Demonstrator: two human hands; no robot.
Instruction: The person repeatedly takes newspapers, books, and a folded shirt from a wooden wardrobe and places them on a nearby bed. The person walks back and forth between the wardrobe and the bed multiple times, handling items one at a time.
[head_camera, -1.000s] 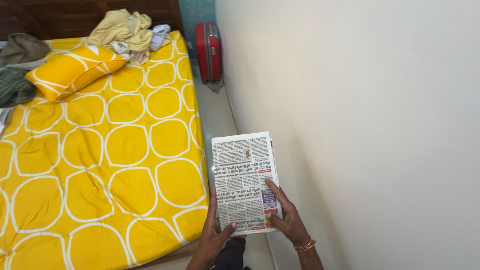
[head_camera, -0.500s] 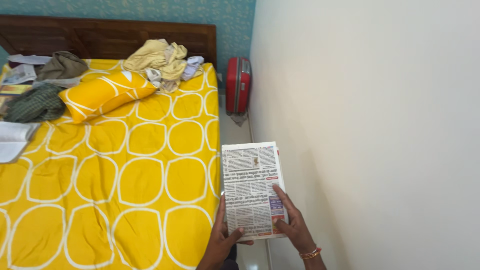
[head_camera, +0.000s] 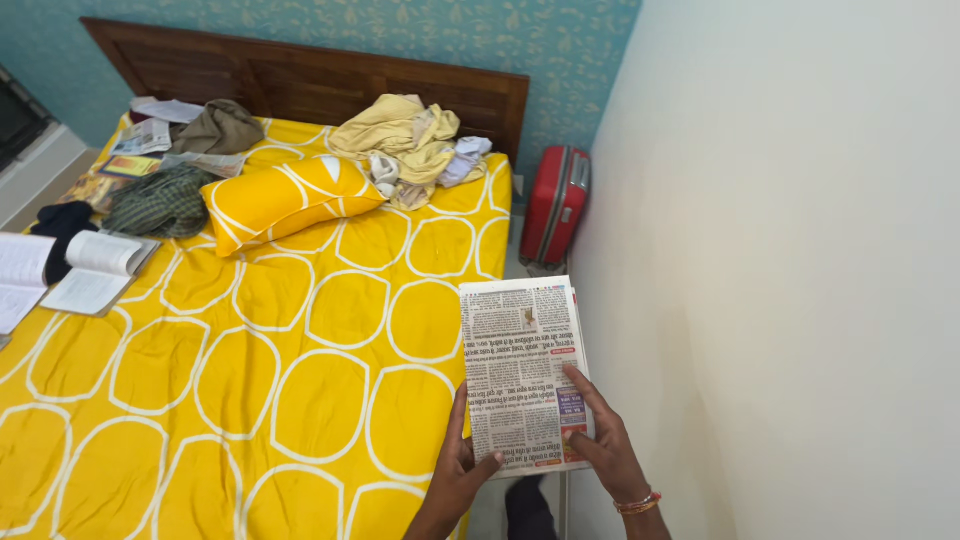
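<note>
Our grip is two-handed: left hand (head_camera: 455, 480) and right hand (head_camera: 605, 450) pinch the folded newspaper (head_camera: 522, 370) by its near end, held beside the bed (head_camera: 250, 400). With the far end unsupported, we judge it could droop or fan open

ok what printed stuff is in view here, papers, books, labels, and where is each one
Folded newspaper: held in both hands beside the bed, tall rectangle, grey print, red and purple patches.
Open book: bed's left edge, white pages.
Loose papers: near the headboard, left, grey-white.
Small booklet: just below them, yellow-orange cover.
</note>
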